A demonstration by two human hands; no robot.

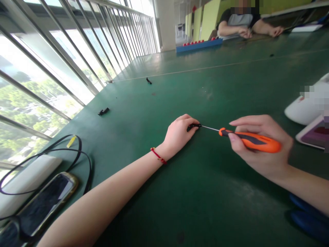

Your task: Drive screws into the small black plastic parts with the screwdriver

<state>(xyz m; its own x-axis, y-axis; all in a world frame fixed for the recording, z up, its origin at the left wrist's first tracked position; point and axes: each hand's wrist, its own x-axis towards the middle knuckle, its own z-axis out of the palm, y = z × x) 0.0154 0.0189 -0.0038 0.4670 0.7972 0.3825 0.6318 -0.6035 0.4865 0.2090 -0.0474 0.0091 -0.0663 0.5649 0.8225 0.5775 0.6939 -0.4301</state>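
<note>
My left hand (181, 132), with a red bracelet at the wrist, pinches a small black part (194, 127) low over the green table (164, 192). In my right hand (267, 137) is an orange and black screwdriver (257, 141), held by its handle. Its thin metal shaft points left, and the tip meets the right end of the black part. The fingers of my left hand cover some of that part, so its full shape is hidden.
Two small black pieces (103, 111) (148, 81) lie farther back. A phone (46, 202), a cable and a white box (33, 175) are at the left. White objects (305, 106) stand at the right. A person sits beyond a blue rack (200, 45); railings line the left.
</note>
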